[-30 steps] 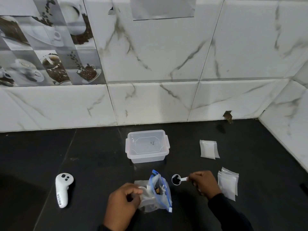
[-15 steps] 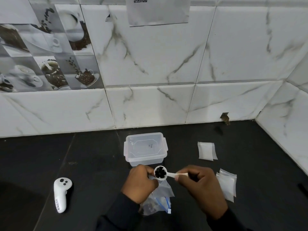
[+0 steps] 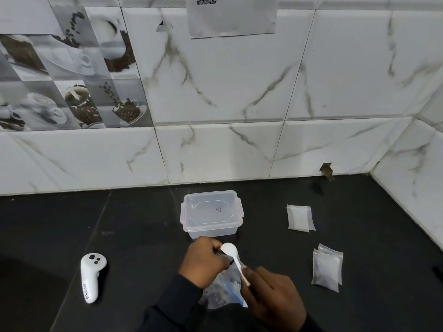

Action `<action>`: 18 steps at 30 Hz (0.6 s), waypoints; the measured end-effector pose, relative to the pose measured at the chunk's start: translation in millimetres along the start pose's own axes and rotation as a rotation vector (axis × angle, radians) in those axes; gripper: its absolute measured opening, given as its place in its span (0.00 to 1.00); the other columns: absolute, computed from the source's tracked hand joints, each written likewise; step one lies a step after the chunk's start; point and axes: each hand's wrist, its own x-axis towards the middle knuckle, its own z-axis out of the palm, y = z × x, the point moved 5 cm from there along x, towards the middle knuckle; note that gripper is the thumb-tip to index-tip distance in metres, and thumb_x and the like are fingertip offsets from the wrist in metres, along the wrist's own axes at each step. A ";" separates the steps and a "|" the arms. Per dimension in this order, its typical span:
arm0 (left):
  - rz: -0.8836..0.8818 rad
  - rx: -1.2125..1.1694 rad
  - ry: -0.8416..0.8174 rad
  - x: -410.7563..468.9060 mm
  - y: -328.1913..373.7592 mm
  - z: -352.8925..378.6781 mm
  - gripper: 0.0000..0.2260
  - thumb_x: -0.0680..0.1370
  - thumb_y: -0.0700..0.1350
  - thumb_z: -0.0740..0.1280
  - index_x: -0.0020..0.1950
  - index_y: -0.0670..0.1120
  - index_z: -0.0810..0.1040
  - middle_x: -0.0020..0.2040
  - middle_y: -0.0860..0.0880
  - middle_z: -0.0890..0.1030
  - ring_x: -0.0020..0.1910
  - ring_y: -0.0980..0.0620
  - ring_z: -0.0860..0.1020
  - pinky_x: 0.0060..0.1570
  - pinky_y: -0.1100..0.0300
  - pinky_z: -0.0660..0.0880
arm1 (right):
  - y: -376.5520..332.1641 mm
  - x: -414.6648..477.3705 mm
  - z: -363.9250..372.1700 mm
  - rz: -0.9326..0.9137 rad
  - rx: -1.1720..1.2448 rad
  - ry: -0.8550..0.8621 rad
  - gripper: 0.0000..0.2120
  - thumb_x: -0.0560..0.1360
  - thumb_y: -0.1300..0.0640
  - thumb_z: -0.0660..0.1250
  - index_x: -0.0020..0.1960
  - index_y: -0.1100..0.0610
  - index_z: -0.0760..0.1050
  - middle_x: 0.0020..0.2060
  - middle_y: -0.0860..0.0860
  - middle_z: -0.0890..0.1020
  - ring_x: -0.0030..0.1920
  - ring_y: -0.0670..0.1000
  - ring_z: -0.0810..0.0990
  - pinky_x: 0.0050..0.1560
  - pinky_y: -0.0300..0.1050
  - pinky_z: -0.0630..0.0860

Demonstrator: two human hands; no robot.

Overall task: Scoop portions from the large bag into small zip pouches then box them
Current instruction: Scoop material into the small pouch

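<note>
Single head-worn view, looking forward and down, close over black counter [image 3: 134,236], facing tiled wall [image 3: 239,92]

White marble wall tiles [image 3: 239,92], black counter [image 3: 72,224].

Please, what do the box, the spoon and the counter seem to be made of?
The box: clear, slightly frosted plastic; you see through its walls. The spoon: white plastic, smooth, probably. The counter: dark stone or tile, with visible joints.
</note>
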 end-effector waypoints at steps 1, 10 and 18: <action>0.001 -0.002 -0.004 1.4 -1.7 0.7 0.07 0.70 0.40 0.72 0.46 0.44 0.85 0.43 0.49 0.84 0.44 0.54 0.81 0.39 0.64 0.74 | 0.8 -2.2 2.0 -0.006 -0.015 -0.006 0.12 0.78 0.54 0.64 0.48 0.60 0.84 0.33 0.48 0.79 0.30 0.43 0.72 0.30 0.34 0.69; 0.008 -0.092 0.025 2.0 -9.7 -6.6 0.10 0.69 0.38 0.70 0.46 0.48 0.86 0.43 0.53 0.86 0.42 0.57 0.83 0.46 0.58 0.81 | 15.2 4.4 -13.5 0.519 0.428 0.100 0.06 0.72 0.63 0.75 0.45 0.54 0.84 0.31 0.45 0.81 0.29 0.42 0.77 0.31 0.33 0.73; 0.025 -0.259 -0.054 -16.0 -69.1 -43.6 0.10 0.71 0.32 0.73 0.43 0.46 0.88 0.49 0.49 0.86 0.31 0.55 0.80 0.34 0.60 0.77 | 98.6 -8.7 -4.6 1.188 1.041 0.149 0.05 0.74 0.63 0.70 0.40 0.63 0.81 0.27 0.54 0.71 0.21 0.47 0.62 0.23 0.35 0.59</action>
